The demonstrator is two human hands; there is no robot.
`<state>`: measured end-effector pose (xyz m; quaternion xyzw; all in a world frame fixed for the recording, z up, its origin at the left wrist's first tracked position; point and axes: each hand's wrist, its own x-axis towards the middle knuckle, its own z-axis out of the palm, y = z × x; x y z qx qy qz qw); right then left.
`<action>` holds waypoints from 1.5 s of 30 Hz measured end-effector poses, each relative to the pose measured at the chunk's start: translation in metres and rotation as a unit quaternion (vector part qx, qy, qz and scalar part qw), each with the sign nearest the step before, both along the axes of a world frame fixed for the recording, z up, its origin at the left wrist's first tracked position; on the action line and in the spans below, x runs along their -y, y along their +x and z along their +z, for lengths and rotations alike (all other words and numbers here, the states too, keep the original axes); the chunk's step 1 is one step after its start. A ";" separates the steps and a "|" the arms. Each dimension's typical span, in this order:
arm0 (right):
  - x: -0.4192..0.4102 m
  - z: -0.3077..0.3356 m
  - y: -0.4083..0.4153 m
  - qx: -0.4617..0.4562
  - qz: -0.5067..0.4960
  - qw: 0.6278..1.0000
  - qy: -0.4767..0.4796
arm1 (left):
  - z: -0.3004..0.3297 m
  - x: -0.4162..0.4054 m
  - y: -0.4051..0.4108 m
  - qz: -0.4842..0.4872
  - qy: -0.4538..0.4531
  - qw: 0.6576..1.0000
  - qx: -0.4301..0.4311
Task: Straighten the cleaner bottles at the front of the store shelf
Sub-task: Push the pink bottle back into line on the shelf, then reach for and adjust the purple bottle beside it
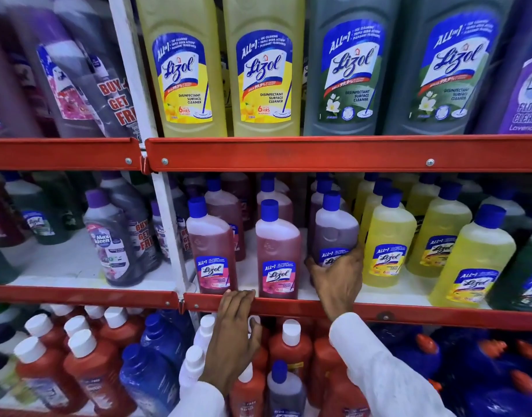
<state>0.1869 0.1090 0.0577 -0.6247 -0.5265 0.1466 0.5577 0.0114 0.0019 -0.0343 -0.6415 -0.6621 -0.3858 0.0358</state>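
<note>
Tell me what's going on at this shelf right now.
A person in white sleeves is tidying the middle shelf of floor-cleaner bottles. The right hand grips the purple Lizol bottle, which leans a little and stands back from the front row. The left hand is open, fingertips resting on the red shelf edge just below the two pink Lizol bottles, which already stand upright at the front. Yellow bottles fill the shelf to the right.
</note>
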 end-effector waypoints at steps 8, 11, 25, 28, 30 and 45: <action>0.023 -0.009 0.011 0.038 -0.007 0.999 -0.016 | 0.003 0.001 0.005 0.016 -0.003 1.000 0.010; 0.029 -0.010 0.013 0.039 0.000 0.999 -0.017 | 0.003 0.001 0.006 0.018 0.000 1.000 0.013; 0.016 -0.012 0.082 -0.031 -0.045 0.997 0.055 | 0.006 0.000 0.007 0.020 -0.008 1.000 0.009; -0.013 -0.008 0.092 0.007 -0.060 0.998 -0.037 | 0.006 0.000 0.008 0.027 -0.018 0.999 0.005; -0.024 -0.005 0.095 0.013 -0.041 0.997 -0.062 | 0.007 0.000 0.008 0.030 -0.023 0.999 0.001; 0.002 -0.016 0.112 0.049 -0.054 0.997 -0.031 | 0.014 0.004 0.014 0.039 -0.031 0.999 0.014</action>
